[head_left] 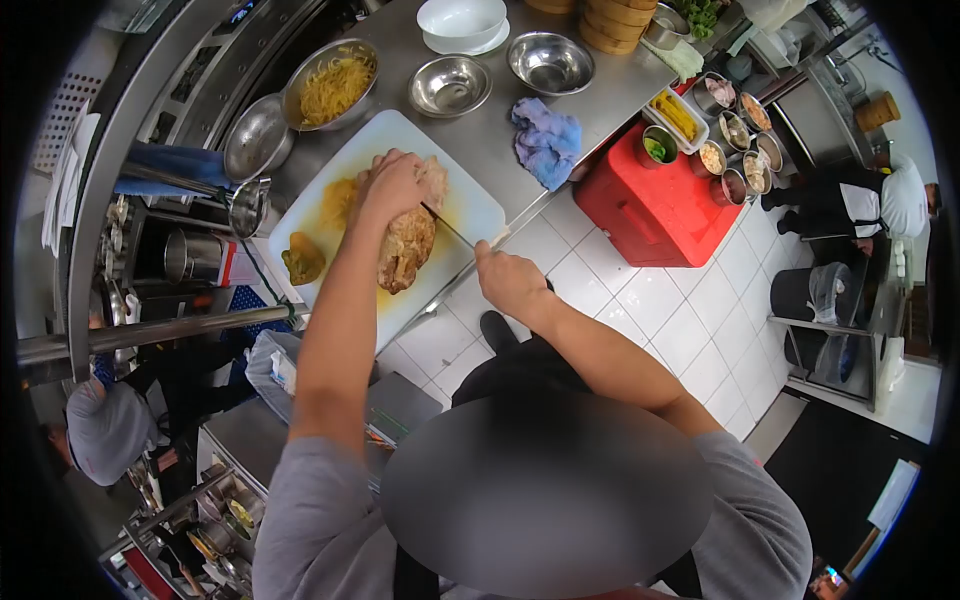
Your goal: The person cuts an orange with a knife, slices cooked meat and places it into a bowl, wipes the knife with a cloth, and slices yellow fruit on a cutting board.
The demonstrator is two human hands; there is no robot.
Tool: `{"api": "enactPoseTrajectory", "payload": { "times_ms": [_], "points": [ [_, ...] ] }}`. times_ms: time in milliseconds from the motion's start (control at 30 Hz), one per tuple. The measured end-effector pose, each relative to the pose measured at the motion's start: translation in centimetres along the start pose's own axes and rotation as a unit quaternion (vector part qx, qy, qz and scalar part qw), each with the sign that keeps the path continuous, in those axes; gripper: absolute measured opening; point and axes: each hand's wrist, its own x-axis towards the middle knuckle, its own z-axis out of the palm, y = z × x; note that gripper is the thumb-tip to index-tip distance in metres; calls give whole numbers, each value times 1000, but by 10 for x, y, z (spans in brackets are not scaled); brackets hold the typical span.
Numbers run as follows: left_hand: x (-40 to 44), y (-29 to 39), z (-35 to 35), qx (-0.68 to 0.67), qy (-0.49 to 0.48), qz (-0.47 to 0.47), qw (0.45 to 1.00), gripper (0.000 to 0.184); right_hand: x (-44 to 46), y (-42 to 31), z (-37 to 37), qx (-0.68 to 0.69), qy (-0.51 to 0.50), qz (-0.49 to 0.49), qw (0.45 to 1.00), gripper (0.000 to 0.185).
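Steel kitchen surface (603,122), browned meat (407,255) on a white board (472,195), seemingly part-cut.
I see the right hand (512,282) grasping a knife (449,226); the left hand (393,188) covers the meat's far end, finger closure hidden. Pale meat (434,178) looks sliced; the browned bulk looks whole.

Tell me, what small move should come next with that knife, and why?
Probably a short, careful slicing stroke: the right hand holds the knife, its blade at the browned meat, while the left hand rests over one end.
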Motion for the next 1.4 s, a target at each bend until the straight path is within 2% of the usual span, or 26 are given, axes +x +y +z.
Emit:
{"api": "enactPoseTrajectory", "payload": {
  "times_ms": [33, 100, 133, 200, 333, 400, 433, 467, 500, 533, 567, 600, 733, 767, 833, 933, 1067, 1233, 1400],
  "points": [
    [9, 5, -9, 1, 0, 0, 1000, 27, 0, 1, -3, 1, 1, -1, 1000, 16],
    [24, 14, -18, 86, -155, 24, 984, 32, -1, 2, -8, 11, -10, 1, 1000, 17],
    [34, 10, -17, 87, -153, 23, 984, 32, 0, 4, -12, 11, -9, -1, 1000, 17],
    [48, -4, -14, 6, -241, 59, 969, 36, 2, 9, -18, 26, -39, 5, 999, 20],
    [59, -20, -6, -69, -272, 65, 958, 38, 4, 22, -29, 31, -33, -11, 999, 22],
    [61, -29, 2, -178, -194, -5, 965, 37, 5, 26, -30, 39, -36, -17, 998, 24],
    [57, -34, 10, -181, -195, -12, 964, 37, 4, 27, -29, 38, -42, -22, 998, 24],
    [51, -39, 18, -148, -54, 62, 986, 34, 3, 26, -26, 37, -42, -19, 998, 23],
    [46, -44, 23, -109, 90, 134, 981, 32, 3, 27, -25, 34, -41, -18, 998, 22],
    [34, -37, 14, -109, 90, 124, 982, 32, 0, 25, -26, 34, -48, -25, 998, 22],
    [18, -31, 4, -227, 135, 34, 964, 30, -4, 23, -27, 35, -46, -24, 998, 20],
    [1, -25, -2, -337, 181, -55, 922, 28, -5, 20, -28, 36, -44, -24, 998, 19],
    [-69, 4, 25, -290, 198, -73, 933, 19, 4, 10, -25, 38, -63, -10, 997, 17],
    [-71, 7, 30, -291, 197, -78, 933, 19, 8, 8, -29, 46, -55, -19, 997, 17],
    [-70, 8, 40, -240, 270, -38, 931, 13, 16, 5, -28, 50, -48, -25, 997, 18],
    [-66, 9, 43, -249, 296, -64, 920, 10, 24, 5, -23, 44, -64, -17, 997, 17],
    [-65, 2, 41, -261, 262, -72, 926, 9, 10, -4, -33, 21, -53, -10, 998, 21],
    [-61, 1, 45, -229, 297, -35, 926, 9, -26, -37, -69, -12, -30, 9, 999, 26],
    [-61, -1, 50, -215, 315, -33, 924, 10, -45, -54, -68, -7, -26, 43, 999, 27]
  ]
}}
